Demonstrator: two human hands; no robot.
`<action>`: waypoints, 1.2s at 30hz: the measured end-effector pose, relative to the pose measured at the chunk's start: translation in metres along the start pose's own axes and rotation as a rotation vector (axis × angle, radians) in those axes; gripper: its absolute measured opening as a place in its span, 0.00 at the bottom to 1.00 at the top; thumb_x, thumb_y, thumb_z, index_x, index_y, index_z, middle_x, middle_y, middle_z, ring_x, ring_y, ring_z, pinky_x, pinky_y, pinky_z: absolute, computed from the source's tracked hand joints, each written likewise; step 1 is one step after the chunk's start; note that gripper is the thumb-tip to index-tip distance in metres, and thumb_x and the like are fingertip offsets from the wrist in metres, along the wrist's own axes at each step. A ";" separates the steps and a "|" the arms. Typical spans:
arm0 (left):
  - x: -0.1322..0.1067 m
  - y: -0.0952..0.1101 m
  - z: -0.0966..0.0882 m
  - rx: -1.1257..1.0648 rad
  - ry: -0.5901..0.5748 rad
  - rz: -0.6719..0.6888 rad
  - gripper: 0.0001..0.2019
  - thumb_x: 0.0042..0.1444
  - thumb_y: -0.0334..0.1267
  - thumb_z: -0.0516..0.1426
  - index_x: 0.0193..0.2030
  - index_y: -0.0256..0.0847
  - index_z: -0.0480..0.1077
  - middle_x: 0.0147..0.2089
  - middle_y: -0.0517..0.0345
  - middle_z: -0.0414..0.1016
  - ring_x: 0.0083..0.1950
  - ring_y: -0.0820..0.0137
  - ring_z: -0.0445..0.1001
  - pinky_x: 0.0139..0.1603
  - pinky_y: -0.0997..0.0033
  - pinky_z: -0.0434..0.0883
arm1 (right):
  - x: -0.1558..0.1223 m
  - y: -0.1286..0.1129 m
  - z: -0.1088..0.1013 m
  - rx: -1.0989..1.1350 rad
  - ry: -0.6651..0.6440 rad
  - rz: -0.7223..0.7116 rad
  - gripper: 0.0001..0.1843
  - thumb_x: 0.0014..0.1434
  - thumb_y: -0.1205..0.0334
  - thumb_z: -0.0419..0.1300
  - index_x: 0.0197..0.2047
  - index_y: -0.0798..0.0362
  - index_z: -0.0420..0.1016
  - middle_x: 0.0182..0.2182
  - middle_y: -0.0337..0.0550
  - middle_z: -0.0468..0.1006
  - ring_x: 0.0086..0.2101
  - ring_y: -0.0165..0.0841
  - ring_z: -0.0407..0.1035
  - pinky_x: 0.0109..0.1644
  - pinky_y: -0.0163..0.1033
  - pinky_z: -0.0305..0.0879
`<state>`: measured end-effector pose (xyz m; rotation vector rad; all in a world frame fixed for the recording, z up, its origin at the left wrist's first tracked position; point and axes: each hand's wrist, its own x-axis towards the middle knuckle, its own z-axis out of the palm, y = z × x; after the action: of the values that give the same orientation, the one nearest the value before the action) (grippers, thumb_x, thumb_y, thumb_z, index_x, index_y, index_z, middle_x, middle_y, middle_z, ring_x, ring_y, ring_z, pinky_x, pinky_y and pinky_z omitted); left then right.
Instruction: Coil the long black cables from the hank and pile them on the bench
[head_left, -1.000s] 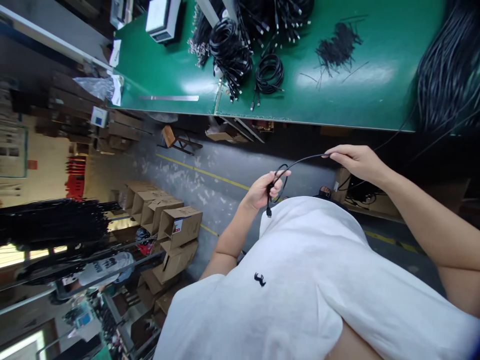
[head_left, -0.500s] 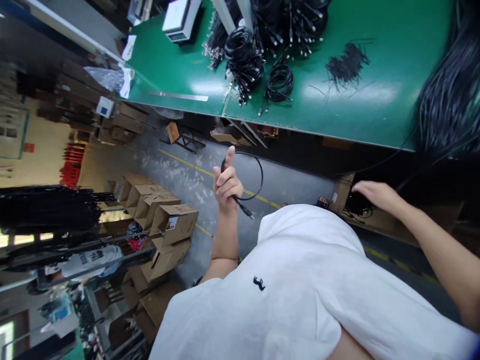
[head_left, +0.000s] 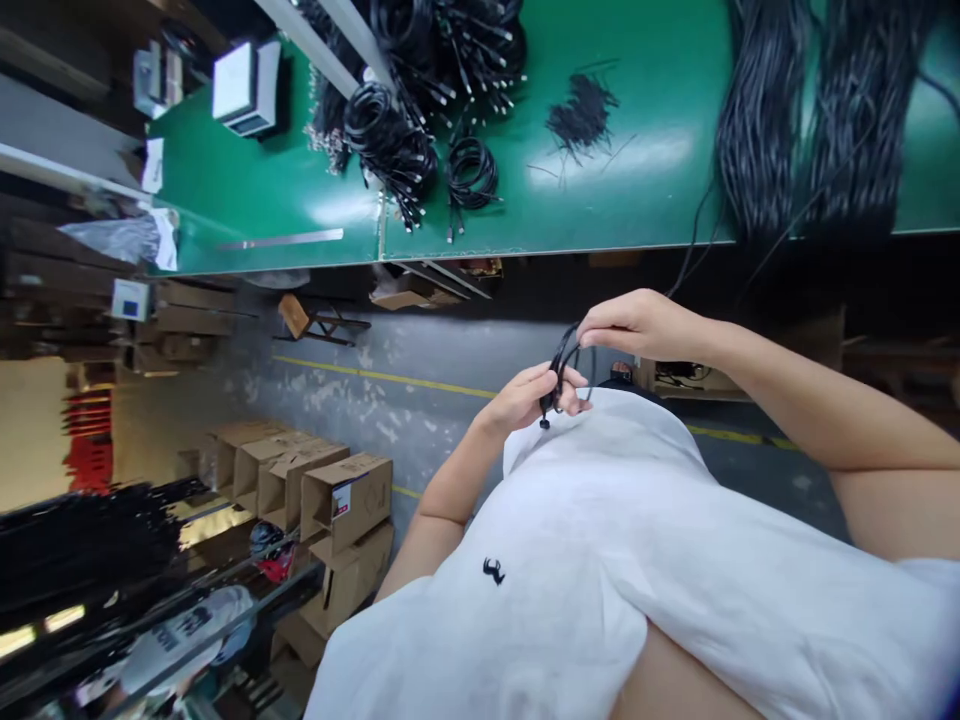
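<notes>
My left hand (head_left: 529, 396) is closed round a small coil of thin black cable (head_left: 561, 362), whose plug end hangs below my fingers. My right hand (head_left: 637, 325) pinches the top of the same coil from above, fingers pressed together. Both hands are held close together in front of my white shirt (head_left: 600, 560), below the edge of the green table (head_left: 637, 180). A cable strand runs from the table edge down towards my right hand.
On the green table lie coiled black cables (head_left: 471, 170), a heap of bundled cables (head_left: 390, 140), a pile of short black ties (head_left: 581, 110), thick cable hanks (head_left: 810, 110), a white device (head_left: 244, 85) and a metal ruler (head_left: 281, 240). Cardboard boxes (head_left: 330, 490) stand on the floor at left.
My left hand came down from its raised position with the cable loop. My right hand returned from the box under the table and now pinches the coil beside the left hand.
</notes>
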<state>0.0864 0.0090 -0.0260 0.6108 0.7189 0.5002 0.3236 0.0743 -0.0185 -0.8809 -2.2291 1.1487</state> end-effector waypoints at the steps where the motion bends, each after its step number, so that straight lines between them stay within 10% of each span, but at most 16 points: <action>1: 0.000 0.001 0.001 -0.033 0.018 -0.004 0.17 0.55 0.49 0.64 0.39 0.33 0.75 0.22 0.60 0.70 0.23 0.75 0.71 0.35 0.69 0.75 | -0.001 0.003 0.002 0.010 0.023 0.020 0.20 0.67 0.49 0.51 0.38 0.52 0.79 0.33 0.41 0.81 0.33 0.31 0.72 0.37 0.34 0.61; 7: -0.003 -0.003 0.000 -0.216 0.172 -0.088 0.14 0.66 0.36 0.51 0.33 0.34 0.73 0.16 0.67 0.57 0.12 0.84 0.49 0.14 0.85 0.55 | 0.001 0.021 0.014 0.044 0.052 0.119 0.20 0.65 0.46 0.51 0.38 0.51 0.79 0.33 0.39 0.80 0.33 0.31 0.72 0.38 0.34 0.61; 12: -0.018 0.012 -0.012 -0.323 0.443 -0.021 0.23 0.71 0.41 0.42 0.34 0.37 0.73 0.13 0.72 0.40 0.11 0.83 0.32 0.09 0.85 0.39 | -0.019 0.083 0.013 -0.065 0.050 0.216 0.25 0.68 0.45 0.46 0.42 0.53 0.77 0.43 0.46 0.79 0.43 0.35 0.70 0.49 0.38 0.60; 17: -0.034 0.045 -0.006 -0.306 0.651 0.320 0.18 0.71 0.44 0.43 0.56 0.48 0.71 0.14 0.72 0.42 0.11 0.80 0.37 0.10 0.84 0.41 | -0.081 0.164 0.014 -0.282 0.198 0.357 0.20 0.64 0.49 0.50 0.37 0.52 0.78 0.39 0.55 0.79 0.41 0.40 0.68 0.56 0.49 0.55; 23: -0.043 0.049 0.006 -0.311 0.722 0.324 0.19 0.71 0.44 0.43 0.59 0.47 0.70 0.14 0.72 0.42 0.11 0.79 0.40 0.09 0.84 0.44 | -0.124 0.213 -0.008 -0.422 0.182 0.406 0.17 0.64 0.54 0.50 0.36 0.50 0.79 0.40 0.55 0.81 0.40 0.41 0.70 0.55 0.53 0.56; 26: -0.044 0.052 -0.004 -0.376 0.684 0.338 0.17 0.71 0.40 0.44 0.52 0.44 0.73 0.16 0.71 0.47 0.12 0.83 0.44 0.11 0.88 0.45 | -0.117 0.178 -0.013 -0.603 0.152 0.404 0.20 0.64 0.56 0.48 0.31 0.51 0.79 0.35 0.55 0.81 0.33 0.40 0.70 0.45 0.50 0.60; 30: -0.034 0.058 -0.023 -0.459 0.702 0.339 0.15 0.71 0.37 0.45 0.43 0.40 0.73 0.22 0.68 0.60 0.16 0.88 0.55 0.16 0.93 0.53 | -0.090 0.065 0.025 -0.399 -0.243 -0.014 0.19 0.67 0.55 0.49 0.38 0.47 0.81 0.33 0.45 0.81 0.33 0.36 0.72 0.37 0.40 0.61; 36: -0.001 0.031 -0.010 -0.243 0.507 -0.019 0.09 0.66 0.37 0.54 0.42 0.34 0.73 0.32 0.55 0.77 0.32 0.76 0.78 0.32 0.83 0.73 | -0.030 -0.017 0.030 -0.144 -0.235 -0.186 0.22 0.70 0.51 0.46 0.41 0.49 0.79 0.32 0.43 0.79 0.31 0.32 0.71 0.34 0.36 0.57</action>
<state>0.0716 0.0345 -0.0109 0.2454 1.1209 0.7240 0.3189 0.0289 -0.0242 -0.6012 -2.5500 1.0619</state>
